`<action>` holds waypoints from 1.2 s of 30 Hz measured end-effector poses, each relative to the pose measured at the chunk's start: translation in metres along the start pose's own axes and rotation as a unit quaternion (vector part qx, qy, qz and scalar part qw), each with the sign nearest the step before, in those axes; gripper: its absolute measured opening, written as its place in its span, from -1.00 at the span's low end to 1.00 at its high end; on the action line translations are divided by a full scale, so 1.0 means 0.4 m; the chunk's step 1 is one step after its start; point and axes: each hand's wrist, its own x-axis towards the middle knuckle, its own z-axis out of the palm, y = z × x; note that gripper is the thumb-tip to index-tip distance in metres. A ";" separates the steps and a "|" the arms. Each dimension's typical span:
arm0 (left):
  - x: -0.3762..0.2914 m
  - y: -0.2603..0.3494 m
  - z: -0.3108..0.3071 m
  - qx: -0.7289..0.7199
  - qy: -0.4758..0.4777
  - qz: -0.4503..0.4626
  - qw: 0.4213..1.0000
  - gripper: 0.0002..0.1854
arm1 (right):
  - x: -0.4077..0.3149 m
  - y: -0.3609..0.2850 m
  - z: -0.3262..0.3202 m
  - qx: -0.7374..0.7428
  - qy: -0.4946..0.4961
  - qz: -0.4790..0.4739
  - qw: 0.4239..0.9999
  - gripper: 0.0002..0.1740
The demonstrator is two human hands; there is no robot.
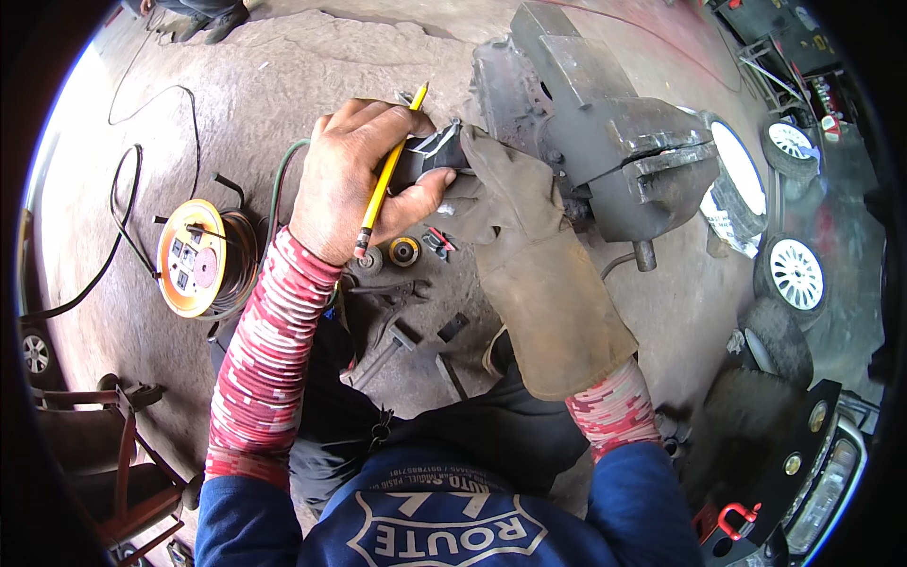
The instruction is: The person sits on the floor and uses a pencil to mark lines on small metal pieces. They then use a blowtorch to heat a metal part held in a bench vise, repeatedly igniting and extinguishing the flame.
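My bare left hand (354,170) grips a yellow pencil (385,181) with a pink eraser, its tip pointing up and away. The same hand's fingers and thumb are around a small dark piece (443,150) with light stripes; what it is I cannot tell. My right hand (503,191), inside a tan leather welding glove, holds the right end of that piece, partly hidden by the glove. Just beyond the glove stands a heavy grey metal housing (588,113) with welded plates. Below the hands, a hammer (386,354) and a clamp-like hand tool (390,289) lie on the floor.
An orange cable reel (190,259) stands at left among loose cables. Grinding discs (404,251) lie between my feet and the housing. At right are car wheels (790,275) and a headlight (829,489). A red metal frame (127,453) stands lower left; another person's shoes (225,25) show above.
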 end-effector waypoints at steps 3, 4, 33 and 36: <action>-0.001 0.001 0.004 -0.003 -0.006 -0.019 1.000 -0.52 | -0.008 -0.015 0.022 0.027 0.039 0.048 0.998 -0.55; -0.002 0.003 0.003 0.003 -0.010 -0.013 1.000 -0.51 | -0.010 -0.019 0.027 0.027 0.034 0.046 0.998 -0.55; -0.012 0.006 -0.054 -0.361 -0.056 -0.122 0.923 -0.91 | -0.048 -0.085 0.042 -0.072 0.079 0.015 0.994 -0.61; -0.025 0.000 -0.048 -0.316 -0.091 -0.159 0.931 -0.89 | -0.049 -0.085 0.045 -0.083 0.085 0.011 0.993 -0.62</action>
